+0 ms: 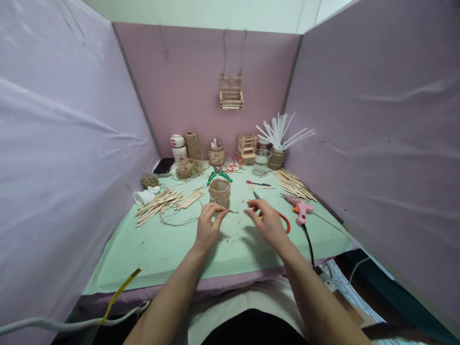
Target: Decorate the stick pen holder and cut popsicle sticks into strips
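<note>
Just in front of a small woven twine box (220,192), my left hand (210,224) pinches a piece of twine (233,212), whose short end points right from the fingertips. A longer strand (176,224) curves over the table to the left of that hand. My right hand (265,220) is a little way to the right, its thumb and fingers apart with nothing visible between them. Orange-handled scissors (286,223) lie partly hidden beneath and behind my right hand.
Wooden sticks (160,205) lie left, more sticks (293,184) right. A pink glue gun (304,211) with a black cord sits right. Green pliers (220,176), a red pen (258,183), a water cup (261,162) and twine (190,167) stand or lie farther back.
</note>
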Demonstrator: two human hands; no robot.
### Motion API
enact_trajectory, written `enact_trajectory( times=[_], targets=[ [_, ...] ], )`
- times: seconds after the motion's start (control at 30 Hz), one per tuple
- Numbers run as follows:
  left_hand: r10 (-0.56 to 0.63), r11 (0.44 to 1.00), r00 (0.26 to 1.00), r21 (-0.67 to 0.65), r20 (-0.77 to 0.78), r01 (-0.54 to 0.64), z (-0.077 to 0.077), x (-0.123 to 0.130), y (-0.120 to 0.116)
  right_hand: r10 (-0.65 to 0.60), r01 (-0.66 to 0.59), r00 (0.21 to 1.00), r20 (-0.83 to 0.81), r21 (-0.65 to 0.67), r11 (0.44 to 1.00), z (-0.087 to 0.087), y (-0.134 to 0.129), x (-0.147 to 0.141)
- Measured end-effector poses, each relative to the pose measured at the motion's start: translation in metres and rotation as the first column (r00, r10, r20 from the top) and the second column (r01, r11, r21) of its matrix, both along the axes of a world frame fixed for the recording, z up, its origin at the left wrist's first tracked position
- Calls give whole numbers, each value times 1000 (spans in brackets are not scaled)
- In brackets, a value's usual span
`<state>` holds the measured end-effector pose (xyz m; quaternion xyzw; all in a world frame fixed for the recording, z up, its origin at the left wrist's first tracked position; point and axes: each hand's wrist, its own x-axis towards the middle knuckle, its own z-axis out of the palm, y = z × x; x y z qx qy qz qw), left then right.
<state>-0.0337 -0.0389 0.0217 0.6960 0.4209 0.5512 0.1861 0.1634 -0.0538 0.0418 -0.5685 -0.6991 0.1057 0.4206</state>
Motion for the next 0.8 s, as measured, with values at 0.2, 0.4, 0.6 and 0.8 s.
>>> enact_trajectory(
  times=[0.2,0.4,0.6,0.8],
  targets=[
    [-14,984,999,174,-50,23,4,-16,-6,-489,499,865,114,-304,811,-8,11,114],
    [-80,967,984,228,-157,114,2,-16,-12,-501,514,848,175,-502,695,-21,27,144],
    [-13,964,988,262,-152,53,1,-19,-11,-530,424,846,-50,-540,727,-15,21,147],
    [110,926,980,376,-165,-41,2,-19,-15,-409,175,768,-492,-453,874,0,-13,123]
  ],
)
